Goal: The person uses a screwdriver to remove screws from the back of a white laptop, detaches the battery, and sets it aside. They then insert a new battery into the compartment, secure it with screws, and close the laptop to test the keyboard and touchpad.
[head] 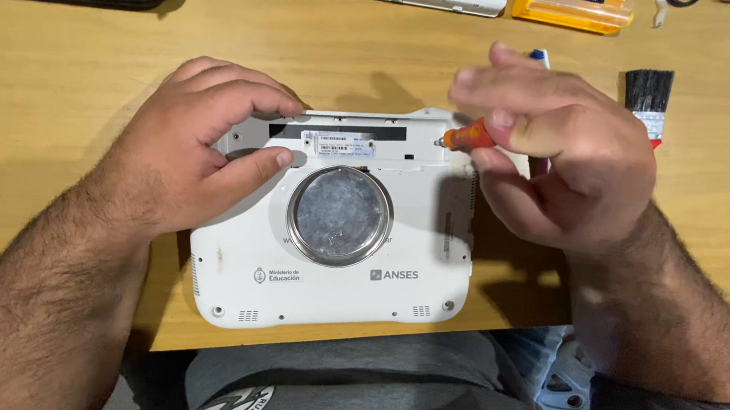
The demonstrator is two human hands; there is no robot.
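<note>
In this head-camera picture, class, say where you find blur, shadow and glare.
Head view: the right hand is motion-blurred around the orange screwdriver; the left hand is sharper; both hands cast soft shadows on the white laptop underside and wooden table; the round metal tin shows dull glare.

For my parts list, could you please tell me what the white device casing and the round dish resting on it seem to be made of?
The white device casing looks like matte moulded plastic, scuffed and slightly grimy. The round dish appears to be metal: a shiny silvery rim and a dull, mottled grey floor.
</note>
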